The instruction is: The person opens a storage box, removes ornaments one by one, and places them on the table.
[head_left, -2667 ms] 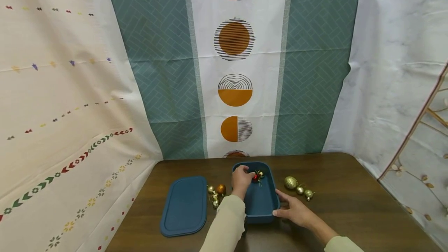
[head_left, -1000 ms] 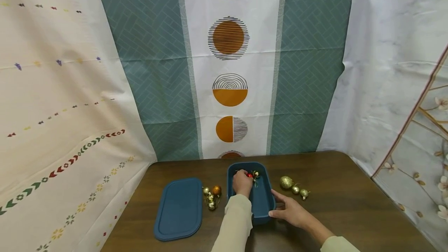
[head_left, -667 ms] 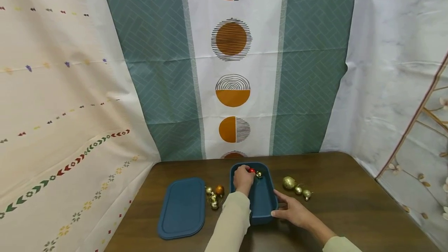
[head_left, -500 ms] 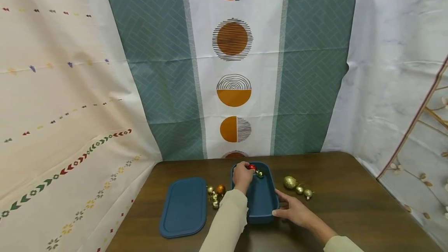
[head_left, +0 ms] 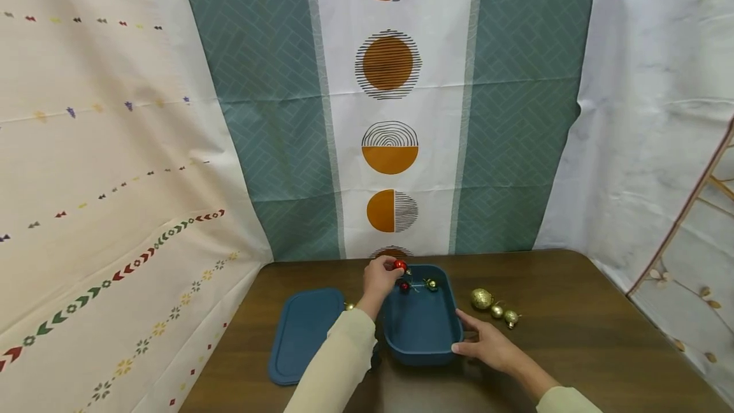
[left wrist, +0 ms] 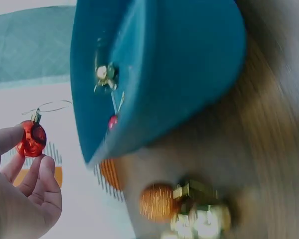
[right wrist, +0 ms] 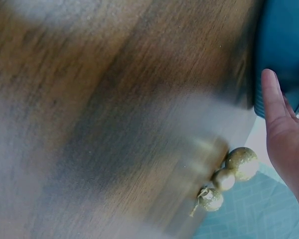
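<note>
A shiny red Christmas bauble with a thin hanging loop is pinched between thumb and fingers of my left hand. That hand is raised over the far left corner of a blue rectangular box. Inside the box, near its far end, lie a smaller dark red bauble and a gold bauble. My right hand rests against the box's right side near the front corner. In the right wrist view its thumb lies straight along the box wall; its other fingers are mostly hidden.
A blue lid lies flat left of the box. Between them are an orange bauble and several gold baubles, mostly behind my left arm in the head view. Three gold baubles, one glittery and larger, sit at right.
My left hand has lifted out of the box, up and leftward, with the red bauble. The dark red bauble in the box now shows. My right hand has stayed at the box's side.
</note>
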The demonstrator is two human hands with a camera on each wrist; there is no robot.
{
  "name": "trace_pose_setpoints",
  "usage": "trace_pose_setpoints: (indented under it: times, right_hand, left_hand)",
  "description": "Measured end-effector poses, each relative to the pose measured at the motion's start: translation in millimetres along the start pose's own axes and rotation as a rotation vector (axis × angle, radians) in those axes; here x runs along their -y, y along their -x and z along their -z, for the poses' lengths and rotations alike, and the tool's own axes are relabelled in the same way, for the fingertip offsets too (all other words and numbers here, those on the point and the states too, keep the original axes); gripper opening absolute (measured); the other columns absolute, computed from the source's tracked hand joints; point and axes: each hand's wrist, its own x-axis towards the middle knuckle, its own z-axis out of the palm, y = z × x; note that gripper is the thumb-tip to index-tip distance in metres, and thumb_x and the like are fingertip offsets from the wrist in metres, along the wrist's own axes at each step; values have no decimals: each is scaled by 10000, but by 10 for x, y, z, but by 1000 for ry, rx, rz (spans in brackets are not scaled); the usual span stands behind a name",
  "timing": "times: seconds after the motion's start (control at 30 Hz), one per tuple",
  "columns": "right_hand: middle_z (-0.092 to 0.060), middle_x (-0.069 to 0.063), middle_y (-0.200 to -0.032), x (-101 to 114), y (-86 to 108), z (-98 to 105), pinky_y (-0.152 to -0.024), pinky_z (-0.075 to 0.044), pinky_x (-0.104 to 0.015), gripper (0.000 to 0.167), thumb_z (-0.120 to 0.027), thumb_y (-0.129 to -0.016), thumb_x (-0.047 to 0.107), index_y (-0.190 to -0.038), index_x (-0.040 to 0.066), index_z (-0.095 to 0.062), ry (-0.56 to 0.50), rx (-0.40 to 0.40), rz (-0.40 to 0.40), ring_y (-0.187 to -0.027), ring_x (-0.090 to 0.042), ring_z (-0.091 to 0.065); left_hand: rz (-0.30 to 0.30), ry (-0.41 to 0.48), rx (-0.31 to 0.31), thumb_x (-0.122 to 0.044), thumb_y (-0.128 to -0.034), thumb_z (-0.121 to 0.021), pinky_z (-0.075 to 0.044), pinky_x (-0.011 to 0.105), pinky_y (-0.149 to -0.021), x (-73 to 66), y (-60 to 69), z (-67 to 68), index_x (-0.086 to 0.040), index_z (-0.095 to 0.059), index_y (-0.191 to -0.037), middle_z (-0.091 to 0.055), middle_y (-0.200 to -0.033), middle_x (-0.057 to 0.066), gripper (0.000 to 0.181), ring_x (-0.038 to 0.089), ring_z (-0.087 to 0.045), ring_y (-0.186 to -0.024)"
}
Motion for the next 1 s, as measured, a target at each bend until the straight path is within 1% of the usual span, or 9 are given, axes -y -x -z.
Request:
trace_pose_setpoints:
  times: [0.13, 0.3, 0.43, 0.6, 0.7, 0.73, 0.8, 0.9, 1.0]
  right_hand:
    - [-519, -406, -1258, 5, 1, 4, -764, -572, -394, 830, -700, -934, 108, -1500, -161, -155, -3, 7, -7, -1060, -390, -640]
    - [-522, -408, -1258, 8, 7, 10, -765, -574, -408, 838, -706, -933, 129, -1501, -157, -160, 10, 8, -12, -1056, -385, -642]
    - [-526, -406, -1262, 1, -1, 14, -771, -573, -412, 839, -706, -933, 132, -1504, -152, -162, 13, 6, -19, -1062, -386, -640]
    - [-505, -421, -1276, 4, -5, 11, -779, -571, -410, 848, -706, -934, 138, -1503, -158, -151, 12, 15, -16, -1076, -402, -634]
    - [-497, -425, -1282, 14, -2, 11, -773, -571, -416, 848, -705, -934, 136, -1505, -154, -151, 14, 13, -18, -1071, -399, -637]
    - [-496, -426, -1284, 15, -2, 9, -769, -572, -422, 847, -706, -933, 135, -1506, -151, -152, 13, 11, -21, -1068, -396, -638]
    - [-488, -431, -1290, 18, -1, 6, -762, -573, -433, 845, -707, -932, 134, -1509, -145, -155, 15, 7, -26, -1060, -392, -642]
    - [-478, -435, -1298, 19, 1, 3, -753, -574, -438, 844, -708, -931, 133, -1511, -141, -160, 20, 1, -31, -1051, -384, -646]
    - [-481, -434, -1294, 18, 0, -3, -749, -575, -434, 847, -710, -930, 137, -1511, -141, -160, 25, 0, -30, -1051, -383, -645]
  left_hand:
    - [-1, 29, 26, -174, -867, -785, -537, 386, -727, 126, 9, 244, -63, -713, -1130, -681, -938, 62, 294, 244, -634, -860]
    - [-28, 44, 52, -164, -872, -778, -538, 419, -772, 314, 81, 524, -49, -703, -1153, -693, -975, 74, 313, 261, -647, -907]
    - [-39, 55, 84, -148, -870, -778, -545, 408, -773, 457, 214, 695, -35, -703, -1138, -703, -974, 69, 300, 251, -650, -907]
    - [-58, 29, 123, -161, -874, -774, -546, 347, -681, 677, 469, 879, -14, -697, -1116, -692, -944, 42, 294, 200, -634, -850]
    - [-52, 21, 149, -151, -870, -773, -541, 338, -661, 820, 612, 973, -5, -692, -1127, -686, -942, 49, 307, 206, -629, -844]
    - [-37, 26, 160, -146, -867, -776, -541, 341, -668, 866, 657, 1000, -12, -693, -1135, -682, -946, 42, 311, 204, -624, -852]
    - [-28, 18, 181, -138, -863, -779, -534, 337, -662, 954, 732, 1038, -9, -692, -1136, -675, -934, 39, 314, 202, -618, -846]
    - [-20, 2, 214, -135, -855, -786, -520, 328, -647, 1064, 819, 1062, -5, -694, -1123, -662, -900, 27, 312, 185, -602, -820]
    - [-18, -12, 235, -146, -851, -792, -510, 323, -626, 1137, 886, 1058, -15, -700, -1102, -654, -871, 8, 299, 163, -596, -785]
